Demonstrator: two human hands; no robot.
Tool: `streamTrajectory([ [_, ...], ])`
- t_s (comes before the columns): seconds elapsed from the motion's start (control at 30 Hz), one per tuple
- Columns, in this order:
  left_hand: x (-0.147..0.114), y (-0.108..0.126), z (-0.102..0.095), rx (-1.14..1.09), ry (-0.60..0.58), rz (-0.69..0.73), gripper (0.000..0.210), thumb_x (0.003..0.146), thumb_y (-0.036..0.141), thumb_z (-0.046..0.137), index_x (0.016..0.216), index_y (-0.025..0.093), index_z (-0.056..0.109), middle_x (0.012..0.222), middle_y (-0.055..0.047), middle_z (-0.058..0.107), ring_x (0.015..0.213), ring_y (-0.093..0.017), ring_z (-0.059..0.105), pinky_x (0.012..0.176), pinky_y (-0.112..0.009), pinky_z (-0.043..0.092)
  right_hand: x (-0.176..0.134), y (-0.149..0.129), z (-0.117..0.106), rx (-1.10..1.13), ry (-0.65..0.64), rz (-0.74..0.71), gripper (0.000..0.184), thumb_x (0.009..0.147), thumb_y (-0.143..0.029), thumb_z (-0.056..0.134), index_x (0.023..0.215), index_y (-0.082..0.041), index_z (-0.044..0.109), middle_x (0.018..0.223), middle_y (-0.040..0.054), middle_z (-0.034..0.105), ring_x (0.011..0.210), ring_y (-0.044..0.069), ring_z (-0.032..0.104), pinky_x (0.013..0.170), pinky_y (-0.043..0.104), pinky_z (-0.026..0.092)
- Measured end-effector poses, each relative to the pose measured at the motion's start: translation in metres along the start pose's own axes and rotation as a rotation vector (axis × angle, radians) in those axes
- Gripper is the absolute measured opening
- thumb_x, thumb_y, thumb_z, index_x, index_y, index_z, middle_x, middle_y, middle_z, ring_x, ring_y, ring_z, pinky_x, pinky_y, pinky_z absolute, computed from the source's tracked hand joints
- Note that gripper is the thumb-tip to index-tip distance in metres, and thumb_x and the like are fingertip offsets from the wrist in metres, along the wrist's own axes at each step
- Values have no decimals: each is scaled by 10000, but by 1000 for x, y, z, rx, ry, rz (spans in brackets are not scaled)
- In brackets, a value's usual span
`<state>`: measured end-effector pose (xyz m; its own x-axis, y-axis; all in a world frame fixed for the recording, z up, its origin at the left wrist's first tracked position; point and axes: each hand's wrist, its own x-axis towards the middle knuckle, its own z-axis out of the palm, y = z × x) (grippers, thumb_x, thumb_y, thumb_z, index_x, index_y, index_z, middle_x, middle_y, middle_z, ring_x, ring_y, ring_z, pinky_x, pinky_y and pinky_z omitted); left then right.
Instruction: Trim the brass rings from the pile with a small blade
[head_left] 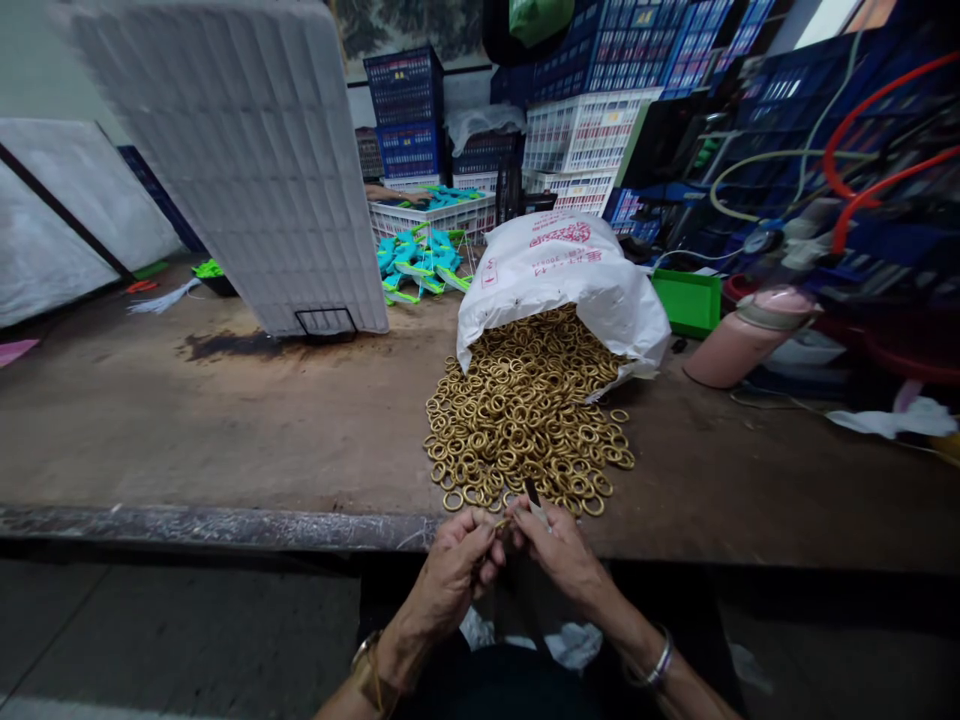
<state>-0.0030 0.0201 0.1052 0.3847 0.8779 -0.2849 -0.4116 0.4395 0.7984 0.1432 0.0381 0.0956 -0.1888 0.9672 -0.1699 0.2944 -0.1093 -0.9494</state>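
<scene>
My left hand point(456, 560) is closed at the table's front edge, pinching a brass-coloured ring point(502, 522) between thumb and fingers. Close beside it, my right hand point(561, 556) is closed around a narrow flat tool point(535, 500) with a dark end and a pale grey part; its exact kind is unclear. The right fingertips meet the ring or come very near it. Just beyond both hands lies a heap of brass-coloured rings point(517, 420), spilling from the mouth of a white woven sack point(555, 265) with red print.
A tall ribbed white panel point(247, 170) leans on the brown table point(187, 430). Behind are turquoise and green pieces point(424, 262) and stacked crates point(570, 130). To the right stand a green tray point(686, 303), a pink bottle point(739, 340) and red hoses point(847, 160).
</scene>
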Motion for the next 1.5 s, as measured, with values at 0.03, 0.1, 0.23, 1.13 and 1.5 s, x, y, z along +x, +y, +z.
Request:
streamTrajectory([
  [0.03,0,-1,0,-7,13,4,242,783,392,536,759,154,495,600,40,465,402,-26,293,363,-160,165,-1,1,0,-102,35,-50,238,824,-366,362,704,-194,475,568,-36,468,505,95,419,497,212,323],
  [0.1,1,-3,-1,6,36,13,258,773,408,544,741,160,477,587,44,466,394,-24,293,361,-157,169,-5,2,0,-306,47,-161,173,813,-278,362,705,-202,473,605,-20,504,564,114,468,550,224,343],
  [0.23,2,-6,-2,94,81,38,285,759,434,551,760,163,463,590,39,491,391,-24,314,363,-151,190,-10,4,3,-555,-13,-261,175,745,-116,342,783,-204,490,689,10,579,631,137,531,591,234,352],
  [1.13,-11,7,-2,-178,101,21,224,741,344,587,751,144,486,761,-41,586,456,-50,432,374,-161,295,7,18,-2,-982,260,-137,73,804,-232,453,865,-204,483,792,41,622,689,160,570,558,250,272],
  [1.5,-9,-6,-17,-456,131,-109,156,724,260,611,696,116,558,726,-44,597,604,-108,555,429,-160,387,15,13,0,-931,275,-129,63,783,-257,459,822,-210,477,711,15,619,618,154,567,529,249,254],
])
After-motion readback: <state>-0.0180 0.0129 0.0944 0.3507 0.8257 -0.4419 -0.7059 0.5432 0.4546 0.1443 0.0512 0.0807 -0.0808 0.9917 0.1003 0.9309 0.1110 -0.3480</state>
